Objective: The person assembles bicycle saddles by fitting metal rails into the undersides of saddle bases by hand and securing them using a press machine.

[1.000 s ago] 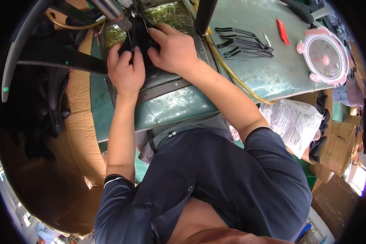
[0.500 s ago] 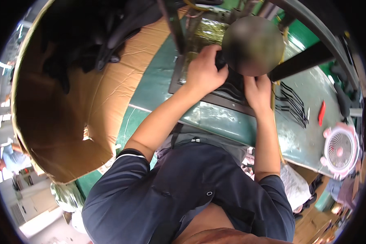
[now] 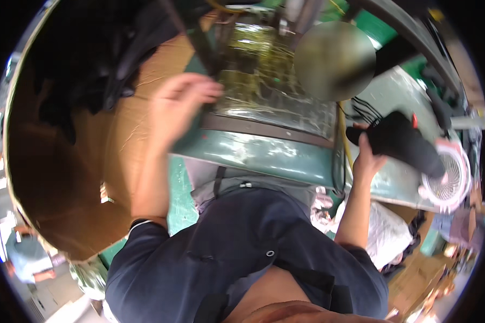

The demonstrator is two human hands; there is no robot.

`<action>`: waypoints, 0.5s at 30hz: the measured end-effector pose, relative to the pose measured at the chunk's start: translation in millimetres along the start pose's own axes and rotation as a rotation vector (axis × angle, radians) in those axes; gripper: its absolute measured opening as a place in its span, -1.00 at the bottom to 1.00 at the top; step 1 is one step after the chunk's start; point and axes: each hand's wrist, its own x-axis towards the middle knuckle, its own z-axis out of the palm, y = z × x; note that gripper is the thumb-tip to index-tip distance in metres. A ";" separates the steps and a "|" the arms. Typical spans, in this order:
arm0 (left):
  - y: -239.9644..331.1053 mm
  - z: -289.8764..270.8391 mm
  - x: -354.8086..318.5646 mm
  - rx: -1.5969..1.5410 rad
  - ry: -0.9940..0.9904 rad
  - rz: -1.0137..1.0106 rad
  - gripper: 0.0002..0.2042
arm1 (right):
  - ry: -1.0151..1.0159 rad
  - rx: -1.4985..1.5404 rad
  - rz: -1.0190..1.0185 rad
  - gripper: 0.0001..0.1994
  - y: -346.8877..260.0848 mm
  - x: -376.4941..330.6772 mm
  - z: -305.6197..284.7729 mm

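Raised over the right side of the bench, my right hand (image 3: 369, 156) is closed round the narrow end of a black, elongated padded piece (image 3: 407, 141), its wide rounded end pointing right. My left hand (image 3: 179, 102) is blurred by motion, fingers stretched out, with nothing visible in it. It hovers between the cardboard box (image 3: 161, 70) and the machine bed. That bed (image 3: 285, 99) has a shiny, wrinkled transparent covering and a dark front edge. Inside the box lie several black pieces (image 3: 59, 116), too dark to tell apart.
Dark metal frame bars (image 3: 196, 40) rise round the bed. Black bent rods (image 3: 365, 110) lie on the green bench (image 3: 253, 151), partly behind the held piece. A pink and white fan (image 3: 450, 180) stands at the right. A blurred round patch hides part of the machine.
My right hand has lifted the black padded piece off the bed and carried it right. My left hand has let go and moved left toward the box. The view has shifted slightly.
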 end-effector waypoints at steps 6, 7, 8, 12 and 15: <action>-10.9 -181.7 44.2 1.969 0.592 0.593 -0.47 | 0.212 0.579 0.121 -0.48 -6.3 155.3 -59.5; -17.6 -186.2 56.9 2.072 0.592 0.473 -0.43 | 0.208 0.541 0.114 -0.32 12.8 175.0 -79.2; -16.5 -179.8 65.2 2.184 0.594 0.340 -0.38 | 0.276 0.530 0.267 -0.30 11.1 179.9 -77.2; -14.6 -173.5 69.7 2.459 0.456 -0.106 -0.41 | -0.267 -0.703 -0.039 -0.32 10.0 128.5 -80.5; -9.0 -175.7 72.1 2.470 0.447 0.110 -0.40 | -0.373 -0.936 -0.128 -0.28 20.0 89.0 -107.0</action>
